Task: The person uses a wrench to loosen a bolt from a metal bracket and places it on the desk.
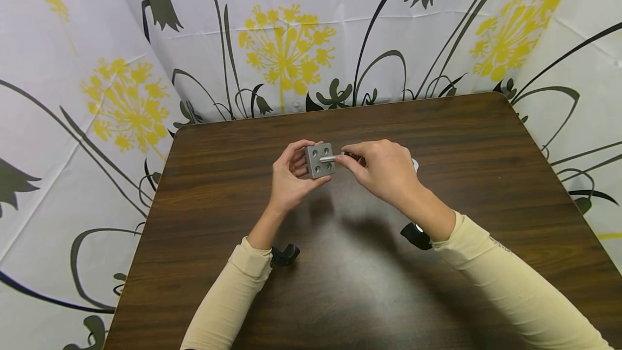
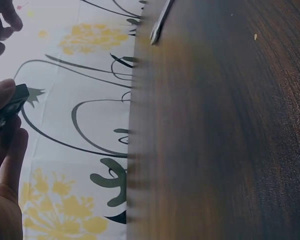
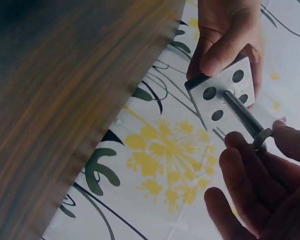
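A square grey metal block [image 1: 315, 168] with round holes near its corners is held up above the table by my left hand [image 1: 293, 174]. The left thumb [image 3: 221, 57] presses one edge of the block, and the fingers lie behind it. From the middle of its face stands a threaded metal bolt [image 3: 244, 115]. My right hand [image 1: 384, 169] pinches the bolt's outer end between thumb and fingers. A hex-shaped piece [image 3: 262, 137] sits at that end; whether it is a nut or the bolt's head I cannot tell. The left wrist view shows only part of the block.
A wrench [image 2: 161, 24] lies on the brown wood-grain table [image 1: 233, 177]. Something white [image 1: 415, 165] shows partly from behind my right hand. A white curtain [image 1: 204, 58] with printed flowers hangs along the table's far edge and sides.
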{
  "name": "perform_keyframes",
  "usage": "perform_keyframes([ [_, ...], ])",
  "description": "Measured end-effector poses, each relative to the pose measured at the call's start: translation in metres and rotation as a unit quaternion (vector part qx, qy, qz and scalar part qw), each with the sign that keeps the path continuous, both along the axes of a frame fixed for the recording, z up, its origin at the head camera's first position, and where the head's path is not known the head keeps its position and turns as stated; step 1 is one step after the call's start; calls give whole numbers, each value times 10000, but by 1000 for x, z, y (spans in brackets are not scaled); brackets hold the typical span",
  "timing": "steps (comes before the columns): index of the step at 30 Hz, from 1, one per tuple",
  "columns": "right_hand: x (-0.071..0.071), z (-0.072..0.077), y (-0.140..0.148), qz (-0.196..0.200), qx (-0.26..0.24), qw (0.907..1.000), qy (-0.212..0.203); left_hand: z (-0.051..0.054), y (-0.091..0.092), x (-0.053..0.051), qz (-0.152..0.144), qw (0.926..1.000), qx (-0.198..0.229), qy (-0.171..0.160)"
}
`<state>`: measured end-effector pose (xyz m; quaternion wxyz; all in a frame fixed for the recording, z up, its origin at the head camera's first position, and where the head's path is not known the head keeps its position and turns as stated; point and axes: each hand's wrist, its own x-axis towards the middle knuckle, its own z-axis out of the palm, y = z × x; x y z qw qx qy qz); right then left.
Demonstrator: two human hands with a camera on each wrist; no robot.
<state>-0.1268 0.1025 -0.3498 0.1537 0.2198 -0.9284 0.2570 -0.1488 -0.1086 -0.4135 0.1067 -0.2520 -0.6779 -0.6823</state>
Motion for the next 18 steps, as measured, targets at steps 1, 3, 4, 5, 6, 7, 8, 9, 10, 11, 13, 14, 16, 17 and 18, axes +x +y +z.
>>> perform_keyframes([
  [1, 0, 0, 0, 100, -4, 9999, 39, 0, 0, 0, 10, 10000, -6, 5],
  [3, -1, -1, 1, 329, 8, 9992, 210, -1, 0, 0, 11, 10000, 0, 7],
  [4, -1, -1, 1, 438, 16, 9986, 309, -2, -1, 0, 16, 10000, -1, 0],
  [5, -2, -2, 1, 522, 18, 9979, 385, -2, -1, 0, 21, 10000, -3, -7],
  [6, -2, -2, 2, 561, 22, 9974, 446, -2, -1, 0, 27, 10000, 0, -20],
  [7, -2, -2, 2, 544, 13, 9975, 459, -2, -1, 0, 37, 10000, -8, -23],
  [8, -2, -3, 2, 484, -16, 9979, 439, -2, -1, 0, 39, 10000, -14, -17],
  [9, -2, -3, 2, 390, -61, 9985, 381, -2, -1, 0, 36, 10000, -15, -9],
  [10, -1, -2, 2, 264, -92, 9991, 314, -2, -1, 0, 37, 10000, -23, 1],
  [11, -1, -2, 2, 139, -117, 9996, 227, -2, -1, 0, 39, 10000, -31, 7],
  [13, -1, -1, 1, -45, -140, 9999, 47, -6, -2, -2, 31, 10000, -23, 45],
  [14, -1, -1, 1, -87, -145, 9999, -32, -8, -2, -4, 29, 10000, -20, 56],
  [16, -1, -1, 1, -25, -108, 9999, -91, -14, -3, -7, 17, 10000, -8, 48],
  [17, -1, -1, 2, 71, -79, 9999, -62, -17, -4, -9, 21, 10000, -7, 42],
  [18, -1, -1, 2, 188, -48, 9998, 6, -20, -4, -11, 18, 10000, 6, 29],
])
